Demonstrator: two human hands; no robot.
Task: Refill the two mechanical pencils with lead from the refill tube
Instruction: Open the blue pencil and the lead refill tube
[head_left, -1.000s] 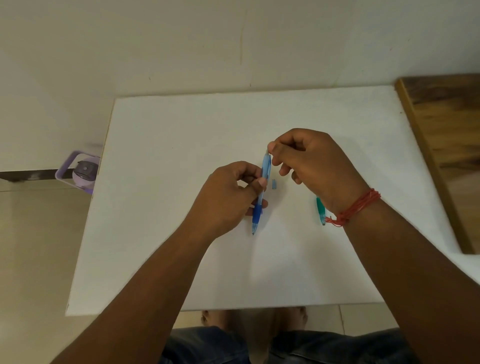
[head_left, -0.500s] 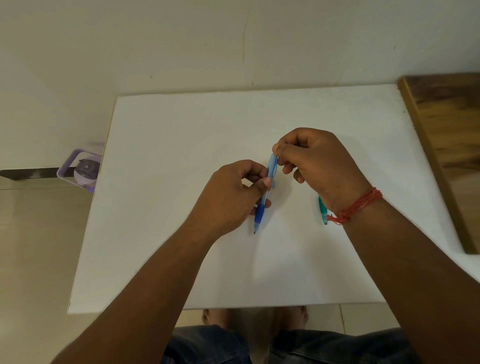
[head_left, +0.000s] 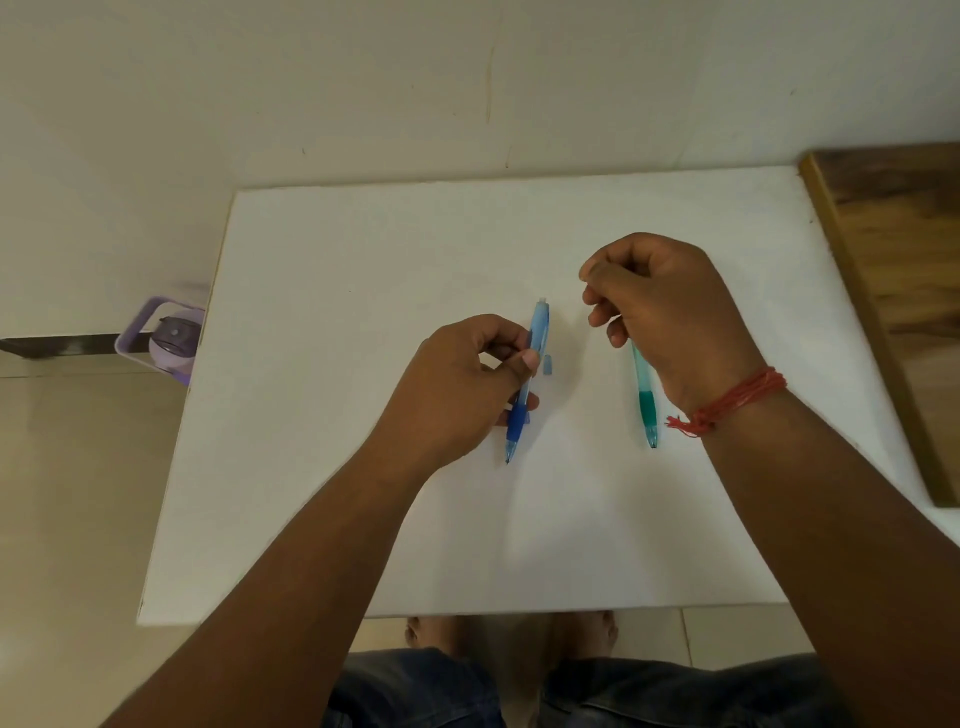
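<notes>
One blue pencil (head_left: 525, 382) sits pinched mid-barrel in the left hand (head_left: 467, 387).

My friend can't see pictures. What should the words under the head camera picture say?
A person's left hand holds a blue mechanical pencil over a white table, while the right hand, fingers pinched together, hovers above a green mechanical pencil lying on the table. A small blue cap lies beside the blue pencil.

Translucent plastic blue pencil (head_left: 535, 353) (rubbery grip), matt white table (head_left: 363, 270)
</notes>
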